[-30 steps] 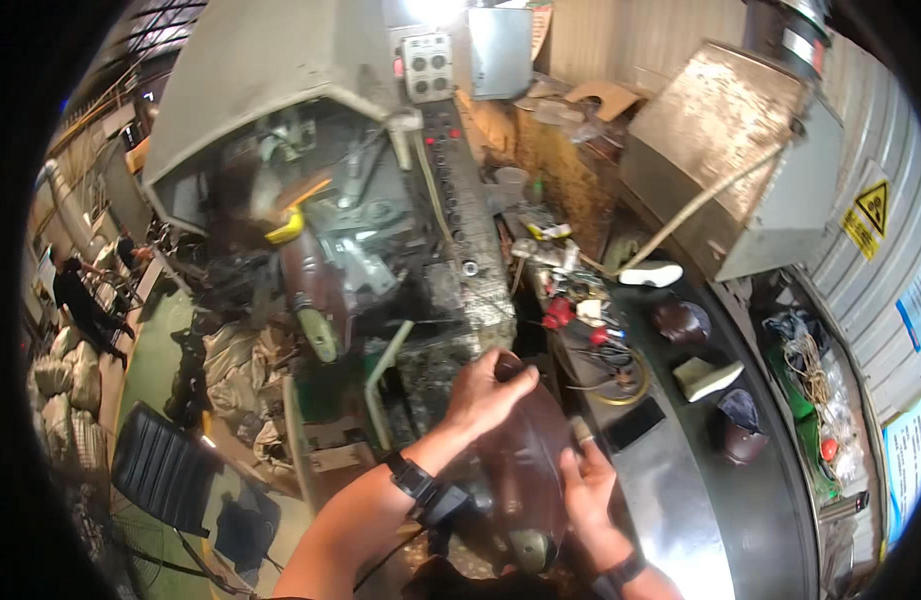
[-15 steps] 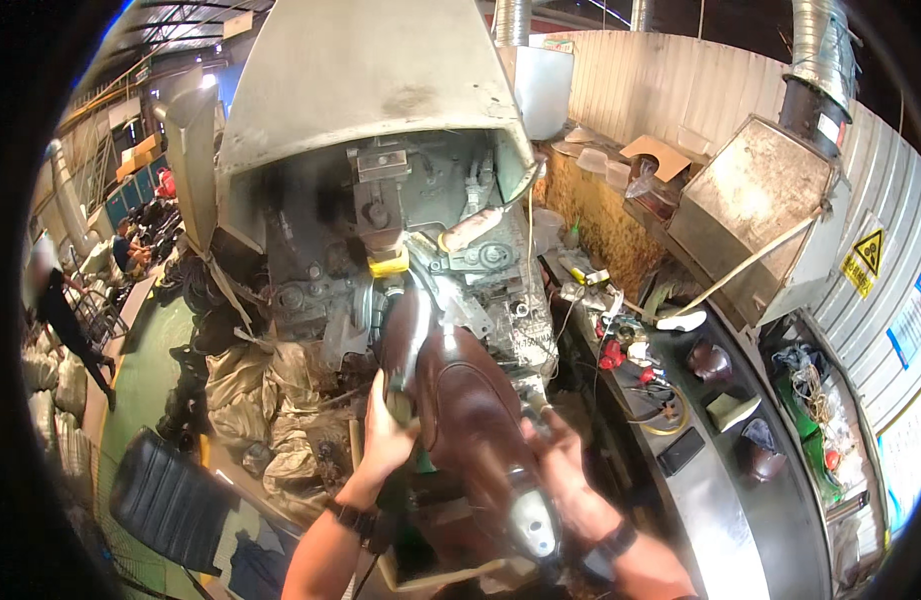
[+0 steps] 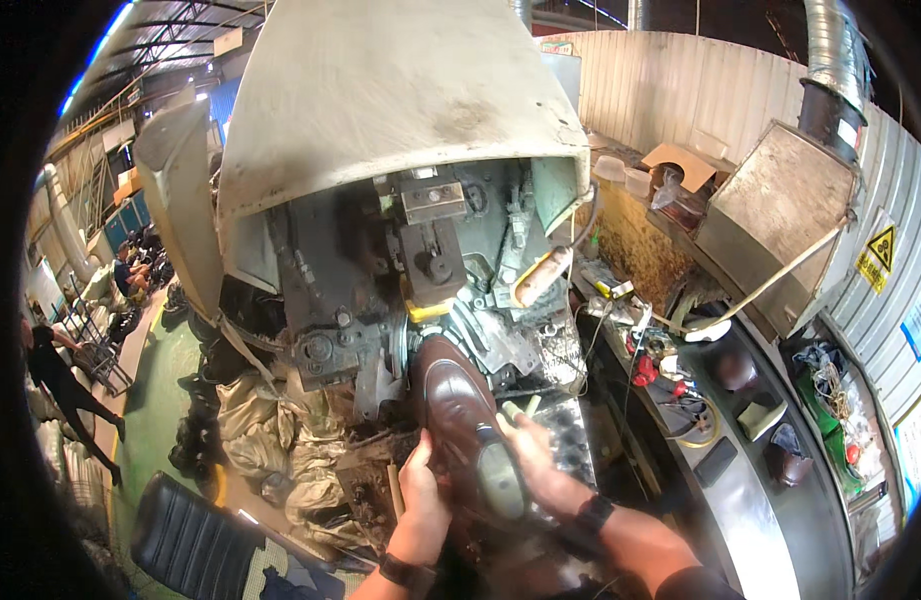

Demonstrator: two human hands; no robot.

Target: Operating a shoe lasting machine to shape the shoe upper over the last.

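A dark brown leather shoe upper, stretched over a shoe last with a pale greenish top, lies between my hands. Its toe reaches in among the metal parts of the machine, below a yellow-edged block; the toe's contact there is partly hidden. My left hand grips the shoe's left side near the heel, thumb up. On the other side my right hand holds the heel end, slightly blurred. Two pale green rod-like ends show just beyond its fingers; whether it touches them I cannot tell.
A large pale hood covers the machine. At right, a curved bench carries shoe uppers, a phone and small tools. Cloth sacks and a black chair stand at left. Other people are in the far left background.
Earlier, two brown shoes were in my hands, one at the machine and one nearer me. Now one shoe shows, its toe at the machine, both hands on it. The view has shifted.
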